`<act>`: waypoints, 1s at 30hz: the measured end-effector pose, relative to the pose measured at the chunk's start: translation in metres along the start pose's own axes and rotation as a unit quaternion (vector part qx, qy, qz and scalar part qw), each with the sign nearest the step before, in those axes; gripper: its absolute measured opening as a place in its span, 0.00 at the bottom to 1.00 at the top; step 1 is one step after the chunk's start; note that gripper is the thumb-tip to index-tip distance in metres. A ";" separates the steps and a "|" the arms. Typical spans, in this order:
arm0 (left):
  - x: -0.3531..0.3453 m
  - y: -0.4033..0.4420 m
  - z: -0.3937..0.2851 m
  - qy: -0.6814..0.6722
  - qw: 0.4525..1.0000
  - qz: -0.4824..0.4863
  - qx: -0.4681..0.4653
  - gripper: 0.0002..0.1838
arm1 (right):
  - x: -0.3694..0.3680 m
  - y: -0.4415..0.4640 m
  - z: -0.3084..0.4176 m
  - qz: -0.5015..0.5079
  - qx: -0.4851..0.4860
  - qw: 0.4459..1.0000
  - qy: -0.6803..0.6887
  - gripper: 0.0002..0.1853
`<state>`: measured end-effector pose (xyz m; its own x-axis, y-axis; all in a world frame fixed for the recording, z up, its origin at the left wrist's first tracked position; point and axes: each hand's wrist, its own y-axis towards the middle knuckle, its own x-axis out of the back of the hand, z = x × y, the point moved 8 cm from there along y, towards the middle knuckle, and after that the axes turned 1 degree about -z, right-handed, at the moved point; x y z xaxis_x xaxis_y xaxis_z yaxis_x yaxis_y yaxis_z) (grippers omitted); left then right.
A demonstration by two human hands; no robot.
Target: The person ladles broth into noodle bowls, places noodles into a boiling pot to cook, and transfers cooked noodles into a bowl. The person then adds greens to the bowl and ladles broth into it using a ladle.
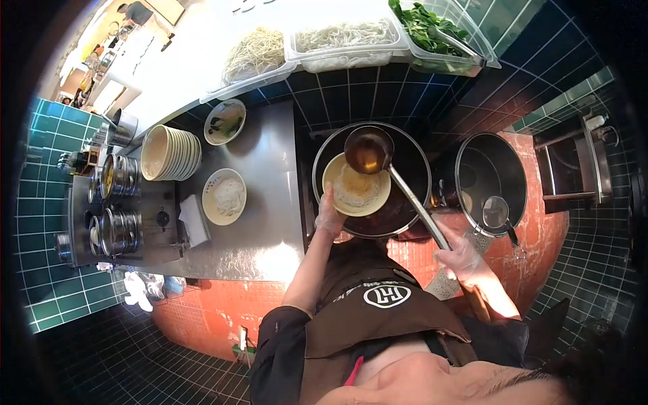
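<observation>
My gloved left hand (329,217) grips the near-left side of a cream bowl (370,207) over a large round pot (429,172). Pale noodles (356,192) lie in this bowl, with some liquid around them. In my gloved right hand (460,256) is the long handle of a metal ladle (387,138). Its round cup hangs at the bowl's far edge, overlapping it in view, and holds brown broth (366,156). Whether broth is running from the cup cannot be made out. The pot's contents are dark and partly hidden by the bowl.
Left, on the steel counter (270,182), are a bowl of noodles (225,196), a bowl with greens (225,122), stacked bowls (172,152) and a folded cloth (194,221). Noodle tubs (344,44) and a greens tub (439,37) line the back. Right stands another pot (491,182) with a strainer (495,211).
</observation>
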<state>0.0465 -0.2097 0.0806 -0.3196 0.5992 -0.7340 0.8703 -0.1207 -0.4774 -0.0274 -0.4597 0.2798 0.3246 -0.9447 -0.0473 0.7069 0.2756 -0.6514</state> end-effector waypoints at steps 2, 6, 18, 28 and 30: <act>0.001 -0.001 -0.003 0.015 1.000 -0.006 -0.014 0.34 | 0.004 0.003 -0.007 -0.022 0.005 0.999 -0.038 0.38; 0.008 -0.003 -0.008 0.005 1.000 0.010 -0.023 0.35 | 0.004 0.010 -0.009 -0.002 -0.016 0.999 0.035 0.38; 0.032 -0.053 -0.116 -0.006 0.994 -0.021 -0.103 0.34 | 0.008 0.115 -0.108 0.094 -0.095 0.972 0.193 0.13; -0.015 -0.124 -0.354 0.068 0.975 0.054 -0.204 0.36 | -0.032 0.245 -0.237 0.089 -0.296 0.881 0.358 0.03; -0.017 -0.123 -0.399 0.062 0.974 0.067 -0.208 0.37 | -0.027 0.255 -0.257 -0.009 -0.331 0.893 0.304 0.05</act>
<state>0.0942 0.1110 0.3449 -0.1668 0.6940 -0.7004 0.9859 0.1111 -0.1247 -0.0172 -0.4099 -0.0795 -0.2274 -0.9253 -0.3037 0.1169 0.2836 -0.9518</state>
